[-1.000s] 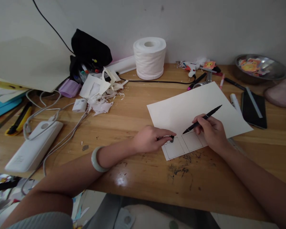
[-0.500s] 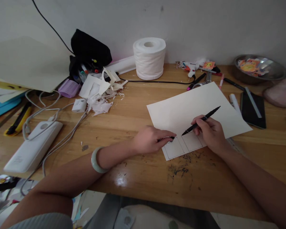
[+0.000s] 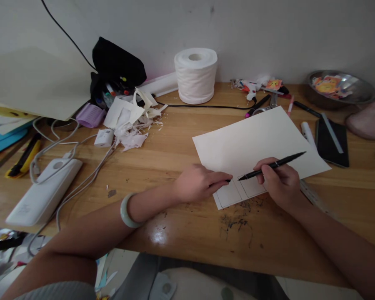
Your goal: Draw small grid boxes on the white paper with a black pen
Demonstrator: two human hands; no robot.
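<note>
A sheet of cream paper lies at an angle on the wooden table, with two thin-lined boxes drawn along its near edge. My right hand grips a black pen, its tip close to the upper left corner of the right box. At the paper's near left edge, my left hand pinches a small black piece, perhaps a pen cap, between thumb and forefinger. A pale bangle circles the left wrist.
A white roll stands by the wall. Paper scraps, a pen case and a power bank with cables lie left. On the right are a metal bowl, a black phone-like slab and several markers.
My right hand has shifted slightly right and down, and the pen leans lower, its tip slightly lower on the paper. The left hand has barely moved.
</note>
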